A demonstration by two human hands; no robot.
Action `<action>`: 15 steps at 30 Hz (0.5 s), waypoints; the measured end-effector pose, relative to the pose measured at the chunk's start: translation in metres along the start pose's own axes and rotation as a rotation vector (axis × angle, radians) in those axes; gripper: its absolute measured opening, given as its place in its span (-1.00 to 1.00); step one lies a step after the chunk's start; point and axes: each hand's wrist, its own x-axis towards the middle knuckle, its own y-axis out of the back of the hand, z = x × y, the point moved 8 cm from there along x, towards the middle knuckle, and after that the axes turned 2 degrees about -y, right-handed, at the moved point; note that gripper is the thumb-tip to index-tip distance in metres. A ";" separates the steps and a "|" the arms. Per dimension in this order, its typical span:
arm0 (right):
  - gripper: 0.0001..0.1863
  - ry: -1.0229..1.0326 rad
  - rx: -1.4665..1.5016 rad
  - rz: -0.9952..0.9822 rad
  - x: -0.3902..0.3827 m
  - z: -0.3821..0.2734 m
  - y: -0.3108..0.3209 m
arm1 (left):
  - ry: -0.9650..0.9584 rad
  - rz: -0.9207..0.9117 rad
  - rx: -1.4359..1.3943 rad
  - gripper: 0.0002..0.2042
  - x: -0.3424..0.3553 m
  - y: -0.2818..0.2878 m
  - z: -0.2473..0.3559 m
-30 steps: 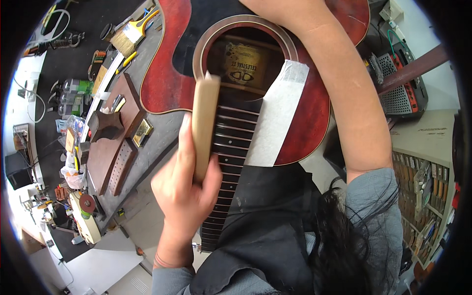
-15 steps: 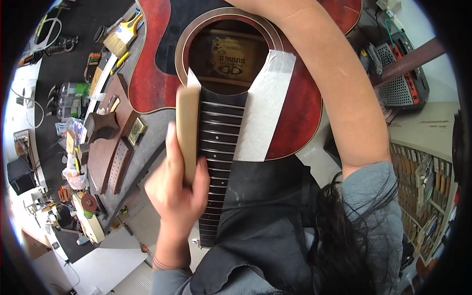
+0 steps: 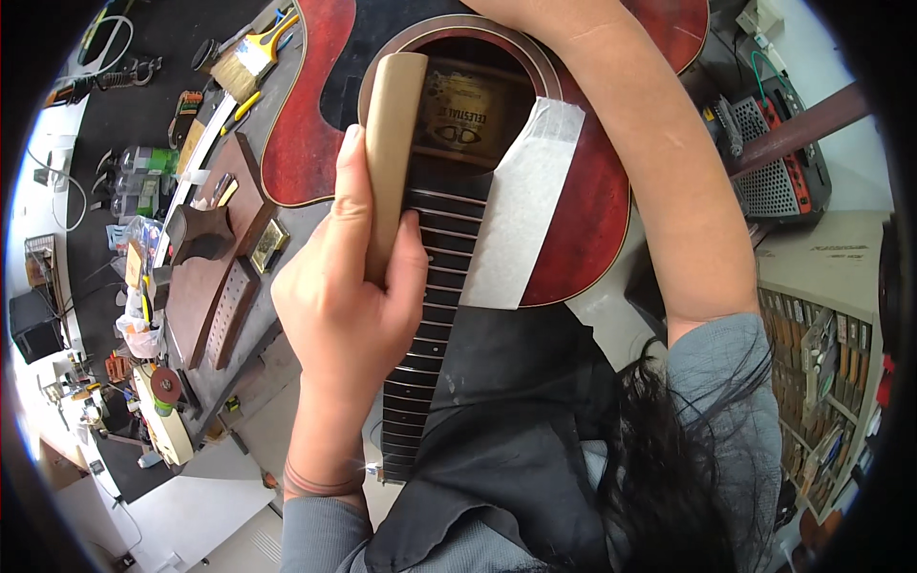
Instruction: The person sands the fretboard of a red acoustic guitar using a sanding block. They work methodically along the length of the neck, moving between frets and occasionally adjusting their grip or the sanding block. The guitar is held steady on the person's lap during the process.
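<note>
A red acoustic guitar (image 3: pixel 592 210) lies on the bench with its dark fretboard (image 3: pixel 435 315) running toward me. My left hand (image 3: pixel 349 296) grips a long tan sanding block (image 3: pixel 392 143) laid lengthwise on the fretboard, its far end over the sound hole (image 3: pixel 468 105). A strip of white masking tape (image 3: pixel 521 205) covers the guitar top right of the fretboard. My right forearm (image 3: pixel 659 181) reaches across the guitar body; the hand itself is out of the picture at the top.
On the dark bench to the left lie a flat paintbrush (image 3: pixel 244 62), wooden guitar parts (image 3: pixel 205 277), small bottles (image 3: pixel 143 181) and hand tools. A small amplifier (image 3: pixel 778 172) stands at right, and a shelf of small parts (image 3: pixel 821 363) lower right.
My left hand has slid the sanding block along the fretboard toward the sound hole. The camera has moved closer to the guitar.
</note>
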 end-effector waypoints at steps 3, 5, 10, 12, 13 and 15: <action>-0.39 0.002 -0.014 -0.001 -0.002 0.005 0.002 | -0.037 -0.031 -0.026 -0.26 -0.032 0.002 -0.005; -0.39 -0.006 -0.016 0.011 -0.002 0.007 0.005 | -0.045 -0.053 0.003 -0.26 -0.062 0.011 -0.007; -0.40 0.034 -0.011 0.044 -0.002 -0.002 0.002 | -0.014 0.020 -0.041 -0.27 -0.009 -0.001 -0.004; -0.41 0.043 0.000 0.031 0.000 -0.001 0.002 | -0.011 0.007 0.004 -0.26 0.004 -0.002 0.000; -0.42 0.035 0.003 0.028 -0.002 0.003 0.004 | -0.028 0.006 -0.026 -0.26 -0.006 -0.002 -0.001; -0.43 0.021 0.001 0.044 -0.002 0.004 0.008 | -0.065 -0.034 -0.021 -0.25 -0.044 0.004 -0.005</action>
